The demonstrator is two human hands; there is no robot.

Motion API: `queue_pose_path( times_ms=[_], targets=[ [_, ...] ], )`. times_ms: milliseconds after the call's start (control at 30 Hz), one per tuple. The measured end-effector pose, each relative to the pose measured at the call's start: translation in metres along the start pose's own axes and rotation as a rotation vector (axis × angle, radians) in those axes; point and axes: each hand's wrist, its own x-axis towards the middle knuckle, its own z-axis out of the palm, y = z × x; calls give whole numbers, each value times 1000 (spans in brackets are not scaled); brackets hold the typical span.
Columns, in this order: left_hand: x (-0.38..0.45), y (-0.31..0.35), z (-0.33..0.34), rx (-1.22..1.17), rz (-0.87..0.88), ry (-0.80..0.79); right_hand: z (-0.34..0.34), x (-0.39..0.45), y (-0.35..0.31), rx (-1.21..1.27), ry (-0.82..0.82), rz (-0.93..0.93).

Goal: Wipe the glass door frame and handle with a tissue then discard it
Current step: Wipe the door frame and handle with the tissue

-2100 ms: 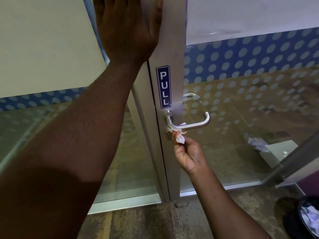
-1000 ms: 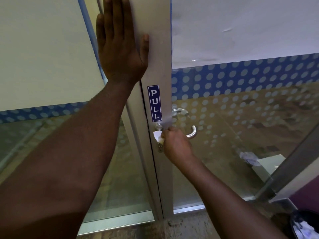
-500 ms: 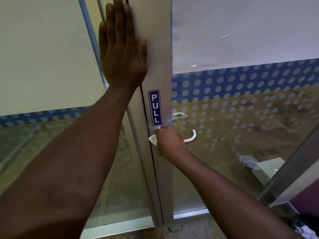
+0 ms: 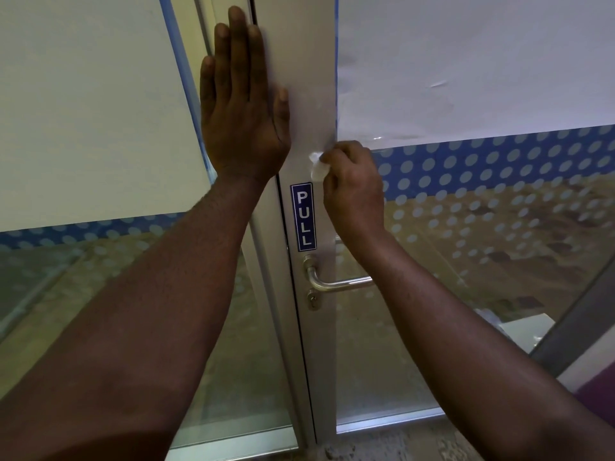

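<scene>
The grey metal door frame [image 4: 309, 61] runs vertically down the middle, with a blue PULL sign [image 4: 303, 217] on it. Below the sign sits the steel lever handle [image 4: 336, 283], partly hidden by my right forearm. My right hand [image 4: 354, 186] pinches a small white tissue [image 4: 317, 168] against the frame just above the sign. My left hand [image 4: 241, 104] lies flat with fingers spread on the frame's left edge, higher up, holding nothing.
Glass panels [image 4: 482, 61] with frosted film and a blue dotted band [image 4: 499, 154] flank the frame. A keyhole [image 4: 312, 299] sits under the handle. A slanted grey bar [image 4: 572, 314] and a purple surface [image 4: 599, 394] are at the lower right.
My right hand has left the handle and moved up the frame with the tissue, to above the PULL sign. My left hand stays pressed flat on the frame.
</scene>
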Motion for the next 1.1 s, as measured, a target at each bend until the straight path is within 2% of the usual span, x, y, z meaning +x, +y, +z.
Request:
queue_pose_path(
  times_ms=[200, 367, 467, 600, 700, 833, 967, 1100],
  targets=[
    [0, 0, 1, 4, 5, -2, 10, -20, 9, -137, -93, -192],
    [0, -1, 1, -2, 7, 1, 7, -11, 16, -152, 51, -131],
    [0, -1, 0, -8, 9, -9, 10, -21, 19, -180, -58, -232],
    [1, -1, -1, -3, 6, -13, 6, -12, 17, -193, -44, -184],
    [1, 0, -3, -6, 3, -28, 7, -19, 15, -201, -92, -240],
    [1, 0, -3, -4, 0, -33, 4, -12, 17, -189, -41, -173],
    [1, 0, -3, -10, -2, -36, 8, -23, 17, -219, -122, -237],
    [1, 0, -4, -24, -5, -39, 2, -9, 14, -181, -3, -132]
  ],
)
